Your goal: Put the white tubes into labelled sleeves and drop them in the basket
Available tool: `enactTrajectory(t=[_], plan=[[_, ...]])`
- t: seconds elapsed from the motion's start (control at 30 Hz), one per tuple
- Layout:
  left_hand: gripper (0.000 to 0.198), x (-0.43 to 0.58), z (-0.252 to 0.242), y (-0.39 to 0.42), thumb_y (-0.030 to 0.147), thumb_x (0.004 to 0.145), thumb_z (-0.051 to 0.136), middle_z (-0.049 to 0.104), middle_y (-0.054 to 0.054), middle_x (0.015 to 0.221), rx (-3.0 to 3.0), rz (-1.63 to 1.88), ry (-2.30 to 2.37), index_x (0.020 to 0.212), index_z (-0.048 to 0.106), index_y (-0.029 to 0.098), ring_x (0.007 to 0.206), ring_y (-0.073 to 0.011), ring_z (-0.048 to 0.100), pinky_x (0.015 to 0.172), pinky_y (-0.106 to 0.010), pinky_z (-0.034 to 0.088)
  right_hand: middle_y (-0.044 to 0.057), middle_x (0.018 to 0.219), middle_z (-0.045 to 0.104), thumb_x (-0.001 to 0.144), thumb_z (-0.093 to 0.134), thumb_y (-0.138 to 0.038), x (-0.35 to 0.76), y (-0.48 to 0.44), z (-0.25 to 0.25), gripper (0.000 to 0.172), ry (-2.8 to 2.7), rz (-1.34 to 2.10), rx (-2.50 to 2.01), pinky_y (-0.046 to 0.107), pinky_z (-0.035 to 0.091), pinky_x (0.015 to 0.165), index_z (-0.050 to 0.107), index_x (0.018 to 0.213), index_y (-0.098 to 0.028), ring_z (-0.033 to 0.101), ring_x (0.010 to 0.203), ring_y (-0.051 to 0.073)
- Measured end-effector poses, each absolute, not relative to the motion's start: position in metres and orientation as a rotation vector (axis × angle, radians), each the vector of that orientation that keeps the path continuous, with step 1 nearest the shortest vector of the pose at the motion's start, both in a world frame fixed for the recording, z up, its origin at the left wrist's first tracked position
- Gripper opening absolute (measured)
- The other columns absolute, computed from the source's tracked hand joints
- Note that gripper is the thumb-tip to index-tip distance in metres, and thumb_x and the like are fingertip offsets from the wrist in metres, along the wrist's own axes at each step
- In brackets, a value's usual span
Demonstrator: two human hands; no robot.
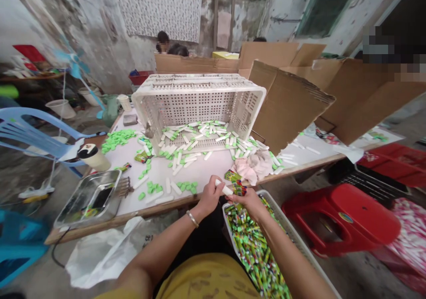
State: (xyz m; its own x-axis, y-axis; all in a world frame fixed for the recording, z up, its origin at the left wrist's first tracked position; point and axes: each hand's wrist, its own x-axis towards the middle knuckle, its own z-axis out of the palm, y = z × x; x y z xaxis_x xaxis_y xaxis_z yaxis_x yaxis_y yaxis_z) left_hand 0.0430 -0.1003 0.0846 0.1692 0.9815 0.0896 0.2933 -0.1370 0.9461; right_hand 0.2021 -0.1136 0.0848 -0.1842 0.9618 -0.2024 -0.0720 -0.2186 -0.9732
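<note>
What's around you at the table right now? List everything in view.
Crate: one, white, tipped on its side on the table.
Tubes: many, white, spilling from crate across table.
Caps: many, green, heaped at table's left.
Table: one, white top, under the crate.
Cloth: one, pink, on table near front.
Tray: one, silver, at table's near left corner.
Cardboard sheets: several, brown, behind crate.
Basket: one, white, below table edge, full of wrapped green sticks.
Stool: one, red, floor at right.
Chair: one, pale blue, left of table.
Left hand: one, gripping a white tube.
Right hand: one, gripping a wrapped packet.
</note>
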Motion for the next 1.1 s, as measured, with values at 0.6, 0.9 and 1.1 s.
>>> enactTrajectory(t=[0.6, 0.9, 1.1], plan=[[0.019, 0.045, 0.086, -0.109, 0.033, 0.085, 0.038, 0.048, 0.004, 0.063, 1.648, 0.988, 1.22, 0.086, 0.049, 0.017, 0.061, -0.0105, 0.045, 0.06, -0.021, 0.035, 0.004, 0.067, 0.066, 0.058, 0.071, -0.042, 0.212, -0.126, 0.092, 0.034, -1.204, 1.615, -1.352, 0.028, 0.046, 0.061, 0.067, 0.075, -0.013, 0.059, 0.061, 0.018], [0.03, 0.085, 0.074, -0.124, 0.038, 0.087, 0.033, 0.059, -0.002, 0.073, 1.852, 0.745, 1.135, 0.09, 0.054, 0.017, 0.068, -0.0143, 0.053, 0.065, -0.024, 0.038, 0.004, 0.067, 0.068, 0.059, 0.07, -0.04, 0.239, -0.142, 0.093, 0.027, -1.33, 1.392, -1.466, 0.03, 0.046, 0.069, 0.068, 0.066, -0.013, 0.06, 0.067, 0.02], [0.027, 0.127, 0.051, -0.123, 0.034, 0.085, 0.036, 0.054, 0.001, 0.066, 1.644, 0.633, 1.105, 0.082, 0.055, 0.015, 0.062, -0.0108, 0.048, 0.059, -0.022, 0.036, 0.004, 0.056, 0.066, 0.058, 0.069, -0.044, 0.291, -0.157, 0.068, 0.029, -0.855, 1.217, -1.7, 0.032, 0.05, 0.059, 0.063, 0.062, -0.016, 0.061, 0.055, 0.021]])
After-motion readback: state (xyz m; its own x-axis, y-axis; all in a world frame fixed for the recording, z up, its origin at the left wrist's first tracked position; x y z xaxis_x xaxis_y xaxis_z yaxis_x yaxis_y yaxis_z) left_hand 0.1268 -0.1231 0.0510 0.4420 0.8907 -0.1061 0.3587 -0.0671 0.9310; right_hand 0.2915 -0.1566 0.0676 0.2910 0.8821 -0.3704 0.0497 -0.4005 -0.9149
